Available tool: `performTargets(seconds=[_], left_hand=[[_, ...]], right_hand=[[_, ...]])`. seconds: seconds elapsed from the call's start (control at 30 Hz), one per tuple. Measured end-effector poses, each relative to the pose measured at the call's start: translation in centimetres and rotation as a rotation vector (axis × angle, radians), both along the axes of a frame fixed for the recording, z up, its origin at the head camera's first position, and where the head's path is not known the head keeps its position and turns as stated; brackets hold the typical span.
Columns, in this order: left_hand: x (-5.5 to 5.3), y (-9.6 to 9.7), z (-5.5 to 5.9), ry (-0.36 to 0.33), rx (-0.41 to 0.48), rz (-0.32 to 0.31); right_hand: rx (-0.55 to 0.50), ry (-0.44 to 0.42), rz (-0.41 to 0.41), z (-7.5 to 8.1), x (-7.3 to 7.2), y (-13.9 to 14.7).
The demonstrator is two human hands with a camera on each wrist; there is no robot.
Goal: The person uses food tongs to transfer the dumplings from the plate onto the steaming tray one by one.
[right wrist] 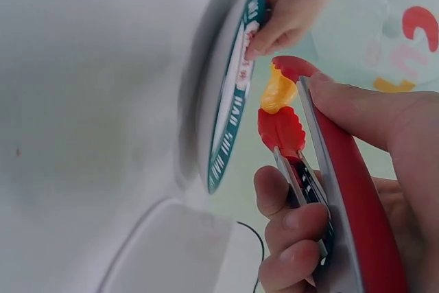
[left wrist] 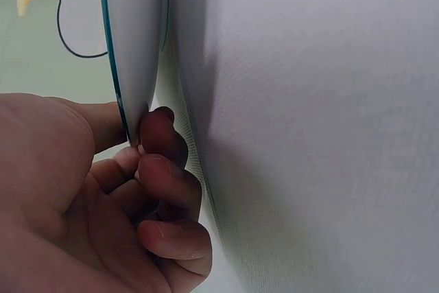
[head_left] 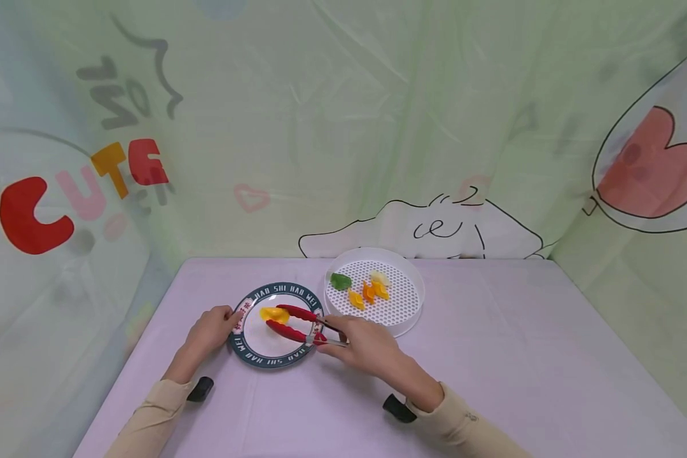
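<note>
My left hand (head_left: 208, 332) pinches the left rim of a round plate (head_left: 252, 357), white with a dark teal lettered border. Thumb above and fingers below, it grips the edge, as the left wrist view shows. In my right hand (head_left: 369, 343) is a pair of red-tipped metal tongs (head_left: 299, 312). A yellow dumpling-like piece (right wrist: 276, 92) sits between the tong tips, over the plate. Touching or close to the plate's right side stands a round white perforated steamer tray (head_left: 419, 292). Inside lie a green piece (head_left: 340, 281), an orange piece (head_left: 369, 292) and several yellowish pieces (head_left: 356, 299).
A pale lilac cloth covers the table (head_left: 492, 356). Behind it hangs a green printed curtain (head_left: 349, 127) that also closes off both sides. Black wrist straps (head_left: 399, 408) are on both forearms near the front.
</note>
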State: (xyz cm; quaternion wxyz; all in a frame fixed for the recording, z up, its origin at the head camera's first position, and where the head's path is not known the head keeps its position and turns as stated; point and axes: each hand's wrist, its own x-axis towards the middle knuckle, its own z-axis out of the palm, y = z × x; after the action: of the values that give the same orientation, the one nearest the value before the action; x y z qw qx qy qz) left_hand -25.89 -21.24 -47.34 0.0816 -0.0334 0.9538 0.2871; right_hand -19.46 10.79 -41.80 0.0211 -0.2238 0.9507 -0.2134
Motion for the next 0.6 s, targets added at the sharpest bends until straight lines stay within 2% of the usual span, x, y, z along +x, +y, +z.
performTargets(seconds=[0.37, 0.6], left_hand=[[0.3, 0.0, 0.2, 0.060, 0.009, -0.028], [0.3, -0.1, 0.2, 0.060, 0.016, -0.030]], right_hand=[[0.018, 0.034, -0.116, 1.5, 0.1, 2.3], [0.036, 0.039, -0.179, 2.3, -0.4, 4.3]])
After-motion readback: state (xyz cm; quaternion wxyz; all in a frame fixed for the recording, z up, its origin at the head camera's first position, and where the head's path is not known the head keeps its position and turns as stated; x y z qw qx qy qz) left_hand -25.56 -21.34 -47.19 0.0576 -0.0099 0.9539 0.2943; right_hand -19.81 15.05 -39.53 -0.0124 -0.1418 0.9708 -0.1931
